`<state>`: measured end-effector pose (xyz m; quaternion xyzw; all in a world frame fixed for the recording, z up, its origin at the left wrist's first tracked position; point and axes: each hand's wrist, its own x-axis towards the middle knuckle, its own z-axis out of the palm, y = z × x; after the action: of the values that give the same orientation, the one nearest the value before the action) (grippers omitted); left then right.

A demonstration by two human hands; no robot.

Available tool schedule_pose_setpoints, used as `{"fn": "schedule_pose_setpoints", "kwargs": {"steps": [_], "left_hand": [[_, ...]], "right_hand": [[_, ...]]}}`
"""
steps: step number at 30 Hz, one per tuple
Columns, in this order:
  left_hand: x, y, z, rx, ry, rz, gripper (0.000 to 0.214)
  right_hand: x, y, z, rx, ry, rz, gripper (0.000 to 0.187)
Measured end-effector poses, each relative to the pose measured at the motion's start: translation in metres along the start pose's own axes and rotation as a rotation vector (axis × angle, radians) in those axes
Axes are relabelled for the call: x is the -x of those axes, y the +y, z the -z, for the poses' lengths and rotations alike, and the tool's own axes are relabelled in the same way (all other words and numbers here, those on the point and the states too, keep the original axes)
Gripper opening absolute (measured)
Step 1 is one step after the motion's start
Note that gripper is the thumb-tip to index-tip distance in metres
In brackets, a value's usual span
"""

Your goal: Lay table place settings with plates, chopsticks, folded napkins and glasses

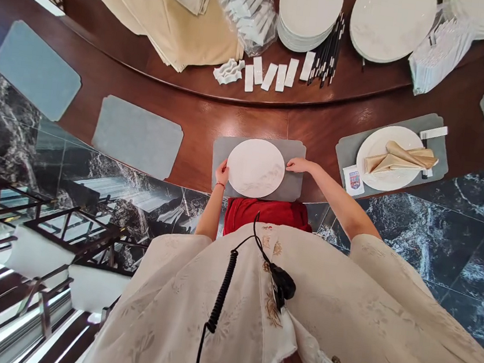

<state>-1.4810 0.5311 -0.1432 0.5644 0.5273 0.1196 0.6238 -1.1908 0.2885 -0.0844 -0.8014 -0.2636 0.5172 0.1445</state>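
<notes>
A round white plate (256,168) with faint markings lies on a grey placemat (293,186) at the edge of the dark wooden table (199,136). My left hand (222,173), with a red bracelet at the wrist, grips the plate's near left rim. My right hand (298,165) lies nearly flat on the placemat, its fingertips touching the right rim.
To the right, a grey placemat (438,163) holds a white plate with a folded beige napkin. Blue-grey placemats (137,137) lie to the left. Across a curved gap, a wooden counter (366,85) holds stacked white plates, beige napkins and black chopsticks. Dark marble floor surrounds the table.
</notes>
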Motion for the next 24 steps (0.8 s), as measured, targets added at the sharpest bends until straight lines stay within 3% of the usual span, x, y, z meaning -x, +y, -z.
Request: {"fn": "schedule_pose_setpoints", "kwargs": {"steps": [3, 7, 11, 16, 24], "left_hand": [[0.005, 0.003, 0.002, -0.008, 0.018, 0.022, 0.048], [0.01, 0.002, 0.007, -0.024, 0.011, 0.04, 0.047], [0.015, 0.001, 0.011, -0.08, -0.008, 0.057, 0.043], [0.022, 0.009, 0.014, -0.109, -0.026, 0.097, 0.04], [0.029, 0.009, 0.016, -0.054, -0.052, 0.137, 0.045]], "right_hand": [[-0.03, -0.022, 0.068, -0.077, 0.119, -0.018, 0.005], [-0.081, -0.063, 0.16, -0.274, 0.427, -0.012, 0.015], [-0.132, -0.101, 0.224, -0.571, 0.641, -0.054, 0.024], [-0.172, -0.129, 0.255, -0.837, 0.702, -0.021, 0.039], [-0.19, -0.126, 0.254, -0.931, 0.636, -0.136, 0.029]]}}
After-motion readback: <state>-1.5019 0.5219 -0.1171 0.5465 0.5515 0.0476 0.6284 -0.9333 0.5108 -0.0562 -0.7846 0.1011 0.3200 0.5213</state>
